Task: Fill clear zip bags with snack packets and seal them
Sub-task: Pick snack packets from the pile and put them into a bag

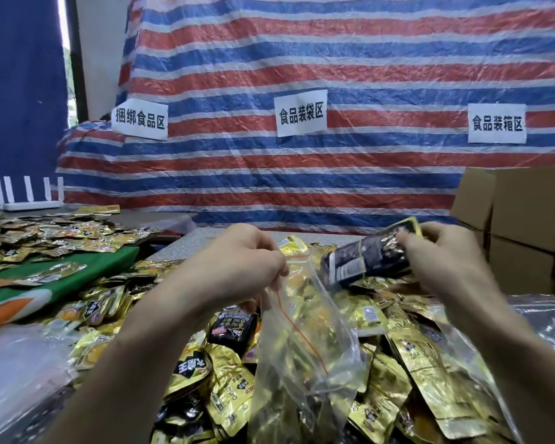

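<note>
My left hand [237, 267] pinches the top edge of a clear zip bag [305, 341] with a red seal line, which hangs down over the pile. Gold packets show through the bag; I cannot tell whether they lie inside it or behind it. My right hand [442, 257] grips a bunch of dark snack packets [366, 261] with gold edges, held just right of the bag's open mouth. A heap of gold and black snack packets [398, 379] covers the table beneath both hands.
More loose packets [45, 235] lie on a green cloth [87, 274] at the left. A white router [29, 197] stands at the far left. Brown cardboard boxes [526, 219] are stacked at the right. A stack of clear bags [16, 363] lies at the near left. A striped tarp [302, 171] hangs behind.
</note>
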Tool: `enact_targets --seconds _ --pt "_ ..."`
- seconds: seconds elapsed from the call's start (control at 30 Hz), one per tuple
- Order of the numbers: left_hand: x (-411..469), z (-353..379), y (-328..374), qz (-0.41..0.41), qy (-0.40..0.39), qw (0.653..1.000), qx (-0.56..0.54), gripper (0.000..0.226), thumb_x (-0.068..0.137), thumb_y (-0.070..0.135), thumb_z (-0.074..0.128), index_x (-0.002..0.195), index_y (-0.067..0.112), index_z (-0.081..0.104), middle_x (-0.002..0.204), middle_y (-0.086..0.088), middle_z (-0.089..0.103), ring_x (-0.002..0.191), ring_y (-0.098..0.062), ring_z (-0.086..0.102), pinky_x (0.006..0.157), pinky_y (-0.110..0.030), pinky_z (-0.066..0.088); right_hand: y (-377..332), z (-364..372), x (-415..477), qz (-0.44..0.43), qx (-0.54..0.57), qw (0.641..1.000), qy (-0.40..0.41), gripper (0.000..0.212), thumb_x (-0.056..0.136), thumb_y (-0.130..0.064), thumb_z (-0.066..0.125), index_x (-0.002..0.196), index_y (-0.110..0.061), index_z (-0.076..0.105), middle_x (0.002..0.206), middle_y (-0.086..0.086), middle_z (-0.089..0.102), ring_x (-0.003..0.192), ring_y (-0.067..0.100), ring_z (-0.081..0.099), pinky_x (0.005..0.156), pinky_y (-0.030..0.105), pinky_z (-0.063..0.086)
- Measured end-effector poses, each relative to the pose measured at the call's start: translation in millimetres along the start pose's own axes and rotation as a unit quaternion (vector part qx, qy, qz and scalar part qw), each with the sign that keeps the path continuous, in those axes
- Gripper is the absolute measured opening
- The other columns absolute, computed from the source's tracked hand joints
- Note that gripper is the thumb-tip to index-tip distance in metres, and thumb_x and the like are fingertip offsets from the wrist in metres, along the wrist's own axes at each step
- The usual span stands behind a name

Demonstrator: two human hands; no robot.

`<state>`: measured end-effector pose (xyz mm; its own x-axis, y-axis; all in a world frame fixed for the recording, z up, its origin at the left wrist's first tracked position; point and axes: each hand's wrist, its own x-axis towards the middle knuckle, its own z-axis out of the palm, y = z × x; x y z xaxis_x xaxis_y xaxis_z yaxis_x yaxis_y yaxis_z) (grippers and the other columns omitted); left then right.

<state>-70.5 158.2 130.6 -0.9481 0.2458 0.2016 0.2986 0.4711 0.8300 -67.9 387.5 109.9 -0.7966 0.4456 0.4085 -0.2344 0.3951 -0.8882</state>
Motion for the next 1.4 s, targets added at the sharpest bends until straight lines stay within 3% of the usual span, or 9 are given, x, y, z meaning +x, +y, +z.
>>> enact_targets --seconds 0.17,0.3,0.47,0.7,0.93,1.0,1.1,1.27,1.4 --pt "2 0 -2 0.005 0.008 1.000 -0.004 0.021 0.096 0.005 0.050 0.086 0.004 0.068 0.063 -0.003 0.061 0.035 -0.004 0.048 0.038 -0.016 0.037 -36 -25 -13 -0.075 0.150 0.985 0.037 0.029 0.099 -0.017 0.056 0.075 -0.015 0.072 0.071 0.006 0.073 0.056 0.016 0.070 0.039 0.025 0.051" --pt "2 1 -2 0.003 0.011 1.000 -0.017 0.020 0.098 0.004 0.049 0.087 0.002 0.067 0.065 -0.005 0.060 0.035 -0.005 0.049 0.037 -0.017 0.039 -56 -28 -29 -0.093 0.181 0.979 0.000 0.050 0.098 -0.018 0.054 0.056 -0.036 0.075 0.055 -0.009 0.069 0.047 0.009 0.067 0.035 0.021 0.047" --pt "2 2 -2 0.001 0.023 0.998 -0.053 0.021 0.097 -0.001 0.048 0.083 -0.001 0.063 0.062 -0.010 0.059 0.035 -0.012 0.052 0.035 -0.018 0.040 -60 -25 -38 -0.134 0.082 0.987 -0.040 0.037 0.095 -0.014 0.056 0.065 -0.027 0.075 0.059 0.001 0.070 0.045 0.014 0.063 0.034 0.022 0.044" --pt "3 6 -2 0.001 0.013 0.997 -0.077 0.023 0.096 -0.004 0.047 0.082 -0.002 0.065 0.064 -0.012 0.062 0.036 -0.013 0.052 0.035 -0.019 0.039 -59 4 -57 -0.169 -0.159 0.967 -0.101 0.028 0.089 -0.037 0.057 0.077 -0.014 0.067 0.069 0.004 0.067 0.066 0.022 0.063 0.064 0.051 0.057" --pt "-2 1 3 0.019 0.004 0.991 -0.133 0.020 0.090 -0.011 0.043 0.083 -0.008 0.061 0.059 -0.016 0.059 0.038 -0.017 0.052 0.035 -0.019 0.041 -33 47 -66 -0.086 -0.143 0.959 -0.231 0.016 0.090 -0.046 0.064 0.092 -0.031 0.058 0.085 0.003 0.069 0.076 0.020 0.070 0.075 0.048 0.058" --pt "-4 0 3 0.015 -0.005 0.991 -0.136 0.018 0.091 -0.010 0.044 0.086 -0.010 0.062 0.054 -0.012 0.059 0.038 -0.018 0.052 0.035 -0.021 0.043 -33 43 -62 -0.068 -0.142 0.958 -0.239 0.027 0.076 -0.052 0.077 0.085 -0.029 0.066 0.077 -0.005 0.072 0.066 0.010 0.069 0.064 0.032 0.059" --pt "-3 -1 2 0.015 -0.013 0.990 -0.137 0.021 0.092 -0.009 0.043 0.082 -0.006 0.062 0.049 -0.007 0.058 0.037 -0.017 0.051 0.035 -0.021 0.043 -39 33 -57 -0.053 -0.118 0.960 -0.247 0.021 0.070 -0.035 0.088 0.074 -0.018 0.076 0.065 -0.007 0.073 0.054 0.003 0.065 0.047 0.016 0.047" --pt "0 -4 -3 0.030 0.016 0.993 -0.116 0.031 0.093 -0.010 0.042 0.102 0.014 0.059 0.051 -0.002 0.059 0.038 -0.013 0.053 0.037 -0.022 0.044 -48 14 -51 -0.039 -0.089 0.963 -0.251 0.017 0.073 0.004 0.083 0.080 -0.011 0.078 0.076 0.002 0.077 0.065 0.019 0.073 0.060 0.027 0.060" --pt "0 1 -3 0.066 -0.034 0.997 -0.033 0.042 0.095 -0.010 0.039 0.083 0.018 0.067 0.065 -0.006 0.061 0.039 -0.009 0.052 0.041 -0.020 0.043 -51 2 -47 -0.041 -0.124 0.959 -0.252 0.030 0.077 0.016 0.073 0.075 -0.014 0.079 0.079 -0.002 0.077 0.070 0.014 0.073 0.056 0.023 0.056"
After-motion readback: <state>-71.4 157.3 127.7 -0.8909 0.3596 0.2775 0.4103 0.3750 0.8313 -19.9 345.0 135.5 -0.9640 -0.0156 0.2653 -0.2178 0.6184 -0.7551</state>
